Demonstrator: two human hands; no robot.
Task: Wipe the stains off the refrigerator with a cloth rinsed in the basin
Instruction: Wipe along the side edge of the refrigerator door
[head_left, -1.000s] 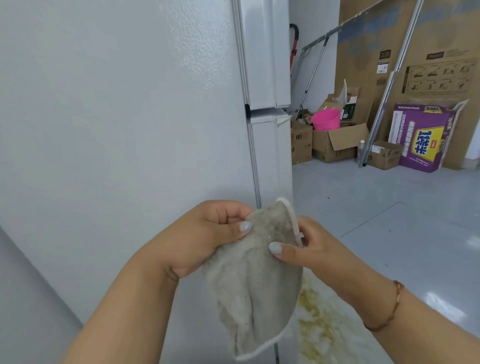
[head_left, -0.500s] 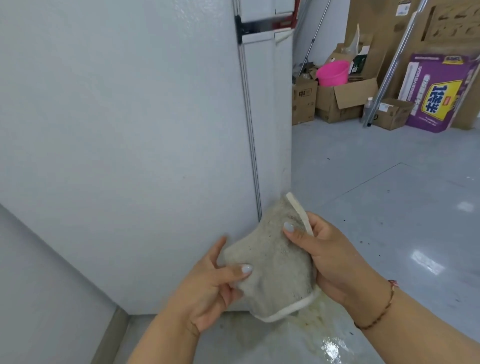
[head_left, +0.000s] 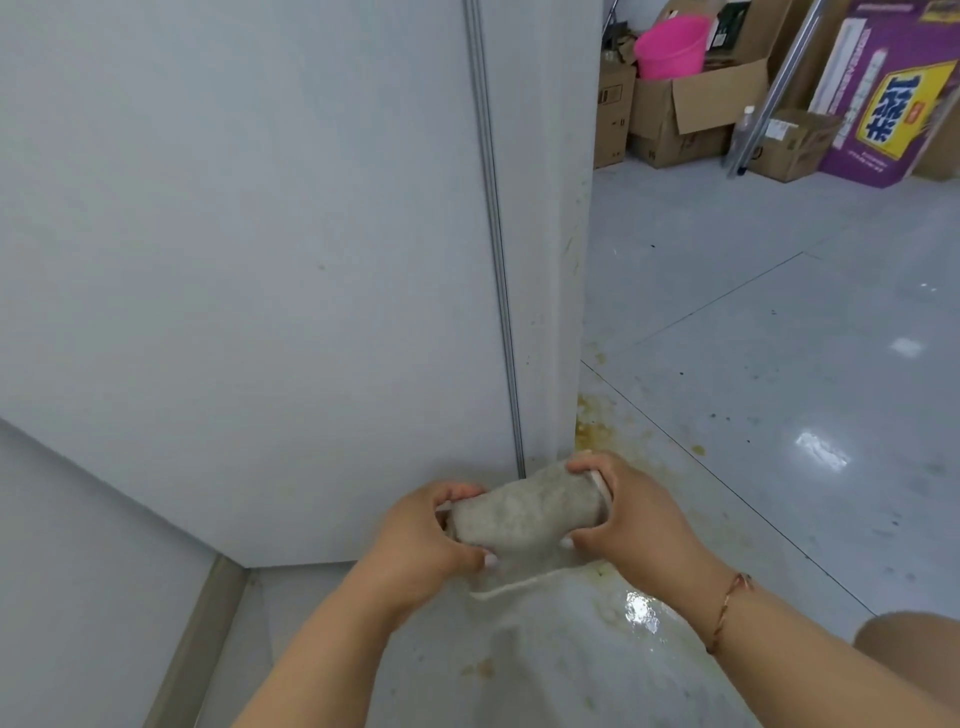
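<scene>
The white refrigerator (head_left: 270, 249) fills the left and centre, seen from its side, with small yellowish specks along its front corner edge (head_left: 571, 249). A dirty grey cloth (head_left: 524, 512) with a white hem is bunched low in front of the fridge's bottom corner. My left hand (head_left: 426, 540) grips the cloth's left end. My right hand (head_left: 628, 519), a thin bracelet on its wrist, grips the right end. The pink basin (head_left: 670, 44) sits in a cardboard box at the back.
Yellow spill stains (head_left: 597, 426) and wet patches (head_left: 641, 613) lie on the glossy grey floor by the fridge's base. Cardboard boxes (head_left: 691, 109), a purple box (head_left: 888, 98) and metal poles (head_left: 774, 88) stand along the far wall. A wall (head_left: 78, 571) is on the left.
My view has tilted down toward the fridge's base. Both hands have lowered the cloth and folded it from a hanging sheet into a compact bundle held at both ends.
</scene>
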